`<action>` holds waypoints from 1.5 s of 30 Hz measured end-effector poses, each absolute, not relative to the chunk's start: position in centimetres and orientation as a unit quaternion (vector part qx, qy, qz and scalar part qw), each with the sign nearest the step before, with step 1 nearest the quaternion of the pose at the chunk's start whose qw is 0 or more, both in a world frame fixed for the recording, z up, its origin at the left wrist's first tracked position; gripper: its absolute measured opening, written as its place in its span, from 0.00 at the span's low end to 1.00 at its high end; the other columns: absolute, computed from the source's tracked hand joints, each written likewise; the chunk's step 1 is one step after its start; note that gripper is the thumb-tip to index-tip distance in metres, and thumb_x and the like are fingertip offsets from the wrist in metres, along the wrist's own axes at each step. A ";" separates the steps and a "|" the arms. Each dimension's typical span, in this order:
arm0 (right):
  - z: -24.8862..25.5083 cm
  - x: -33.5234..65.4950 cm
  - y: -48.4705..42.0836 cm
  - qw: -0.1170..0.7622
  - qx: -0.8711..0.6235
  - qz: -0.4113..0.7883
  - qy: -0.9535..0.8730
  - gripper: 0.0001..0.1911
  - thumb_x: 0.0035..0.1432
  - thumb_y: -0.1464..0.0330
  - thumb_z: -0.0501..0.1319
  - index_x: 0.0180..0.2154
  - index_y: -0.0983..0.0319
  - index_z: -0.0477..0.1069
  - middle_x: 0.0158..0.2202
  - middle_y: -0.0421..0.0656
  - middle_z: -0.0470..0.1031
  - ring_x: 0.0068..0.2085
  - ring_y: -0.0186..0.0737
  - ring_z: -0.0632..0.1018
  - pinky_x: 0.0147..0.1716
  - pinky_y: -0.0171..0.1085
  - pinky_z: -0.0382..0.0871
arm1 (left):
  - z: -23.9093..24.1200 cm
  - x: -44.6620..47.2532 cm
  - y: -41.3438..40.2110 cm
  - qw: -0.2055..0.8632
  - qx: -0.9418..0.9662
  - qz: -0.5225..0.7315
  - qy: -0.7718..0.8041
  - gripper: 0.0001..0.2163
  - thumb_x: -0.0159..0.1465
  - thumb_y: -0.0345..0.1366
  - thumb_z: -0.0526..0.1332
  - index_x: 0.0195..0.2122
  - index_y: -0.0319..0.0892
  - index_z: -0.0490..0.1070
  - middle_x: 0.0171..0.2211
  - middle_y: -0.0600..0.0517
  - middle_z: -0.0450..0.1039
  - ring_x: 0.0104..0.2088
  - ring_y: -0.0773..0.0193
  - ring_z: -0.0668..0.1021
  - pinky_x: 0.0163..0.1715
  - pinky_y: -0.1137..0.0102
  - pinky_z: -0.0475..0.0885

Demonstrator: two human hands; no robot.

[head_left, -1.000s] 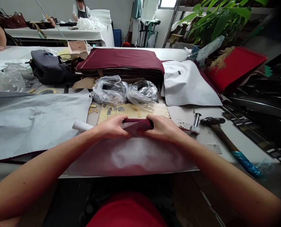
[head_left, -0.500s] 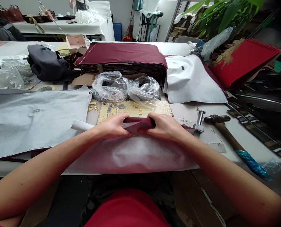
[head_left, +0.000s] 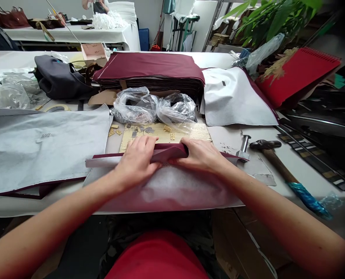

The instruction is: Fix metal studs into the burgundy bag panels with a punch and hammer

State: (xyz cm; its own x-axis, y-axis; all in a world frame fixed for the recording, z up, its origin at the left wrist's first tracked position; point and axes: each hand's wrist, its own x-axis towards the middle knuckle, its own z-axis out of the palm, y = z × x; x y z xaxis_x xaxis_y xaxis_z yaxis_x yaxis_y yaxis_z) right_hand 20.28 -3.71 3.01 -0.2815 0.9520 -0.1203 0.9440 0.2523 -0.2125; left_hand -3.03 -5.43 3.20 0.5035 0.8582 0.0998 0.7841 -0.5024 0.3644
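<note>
A maroon fabric panel with a white fleecy underside (head_left: 172,190) lies in front of me, its far edge folded over into a maroon flap (head_left: 166,152). My left hand (head_left: 137,157) lies flat on that fold with its fingers stretched out. My right hand (head_left: 200,155) pinches the fold's right part between thumb and fingers. Just beyond the fold is a yellow board (head_left: 161,135) with small gold metal pieces scattered on it.
A hammer with a blue-wrapped handle (head_left: 283,170) and a metal punch (head_left: 244,149) lie at the right. Grey fabric (head_left: 44,147) spreads left. Two plastic bags (head_left: 155,106), a stack of maroon panels (head_left: 152,71) and a white panel (head_left: 236,100) sit behind. Another person works at a far table.
My left hand has opened and flattened onto the fold, sliding slightly left. The folded edge now lies stretched out flat to the left. My right hand keeps its grip.
</note>
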 end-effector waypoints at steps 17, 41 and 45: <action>3.2 20.4 -3.1 0.012 -0.607 0.146 -0.781 0.25 0.53 0.43 0.64 0.36 0.57 0.69 0.33 0.43 0.77 0.33 0.44 0.75 0.27 0.37 0.55 | -1.5 -2.6 -11.0 0.015 0.894 0.199 0.402 0.21 0.69 0.29 0.55 0.63 0.39 0.67 0.61 0.45 0.72 0.57 0.53 0.74 0.53 0.57 0.66; 1.1 37.0 -7.8 0.179 -0.853 0.207 -0.444 0.24 0.59 0.48 0.61 0.43 0.61 0.76 0.39 0.57 0.80 0.36 0.56 0.80 0.36 0.50 0.70 | -1.5 -2.2 -11.1 -0.007 0.894 0.196 0.403 0.20 0.73 0.37 0.54 0.66 0.45 0.65 0.63 0.48 0.70 0.58 0.52 0.73 0.49 0.56 0.65; 2.4 36.2 -8.9 0.550 -0.660 0.370 -0.355 0.14 0.57 0.54 0.68 0.38 0.57 0.78 0.42 0.53 0.79 0.34 0.44 0.79 0.36 0.45 0.72 | -1.7 -2.4 -11.3 0.025 0.875 0.230 0.424 0.17 0.72 0.39 0.55 0.59 0.43 0.72 0.60 0.44 0.73 0.58 0.51 0.75 0.51 0.56 0.68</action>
State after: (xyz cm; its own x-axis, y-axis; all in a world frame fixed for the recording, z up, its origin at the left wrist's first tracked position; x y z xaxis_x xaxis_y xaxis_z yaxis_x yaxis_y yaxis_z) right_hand 36.24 -8.86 2.42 0.4752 0.8744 -0.0979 0.0618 -0.1441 -0.9876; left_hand -2.42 -11.26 -1.68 0.5337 0.7546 0.3818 0.7315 -0.6385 0.2393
